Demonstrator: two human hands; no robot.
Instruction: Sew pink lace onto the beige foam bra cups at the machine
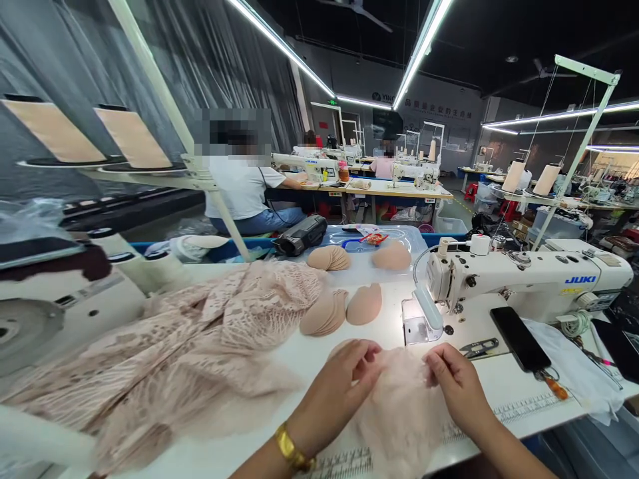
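A sheer, pale pink piece of fabric (404, 406) is stretched between both hands at the front edge of the table. My left hand (344, 379), with a gold bracelet at the wrist, pinches its left side. On the right side, my right hand (454, 382) grips the fabric between thumb and fingers. Just beyond stands the white sewing machine (524, 269), its lamp lighting the needle plate (417, 329). Left of that plate lie a fanned stack of beige bra cups (324, 313) and a single cup (364, 305).
Pink lace fabric (239, 313) heaps across the table's left. More beige cups (329, 258) rest on a clear plastic lid (344, 236). Thread snips (479, 347) and a black phone (522, 338) lie right of my hands. A co-worker (244, 179) sits at a machine ahead.
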